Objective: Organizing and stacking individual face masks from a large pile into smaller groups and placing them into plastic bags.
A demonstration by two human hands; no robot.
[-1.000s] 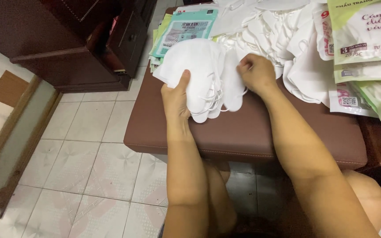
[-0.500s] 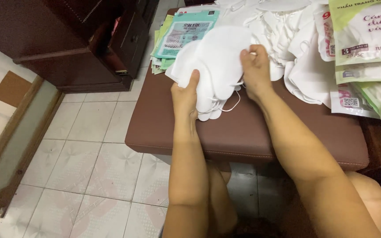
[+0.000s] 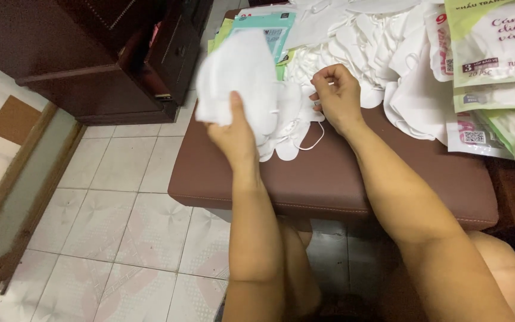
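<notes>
So the stack of white face masks (image 3: 239, 83) is sitting up in the left hand (image 3: 233, 134), lifted off the brown padded bench (image 3: 353, 179) and tilted a bit toward the far side; it's blurry, so I can't count how many are in there. The left hand is clamping the stack from below with the thumb pressed up against the front of it. A few more masks (image 3: 287, 128) are fanning out just beside and under that stack, resting on the bench, with a thin ear loop (image 3: 312, 142) dangling off them. The right hand (image 3: 336, 95) is hovering right next to those, fingers curled in and pinching at what looks like a loop or a mask edge, though it's too small to tell which. As for progress, I'd guess the gathering is partway: one decent handful is bunched up, but a big loose heap of white masks (image 3: 377, 42) is lying untouched further back on the bench. Printed flat packets (image 3: 496, 42) are piling up on the right side, and a teal packet (image 3: 263, 30) is peeking out behind the stack. A dark wooden cabinet (image 3: 120, 53) is standing off to the left on the tiled floor (image 3: 120, 226).
</notes>
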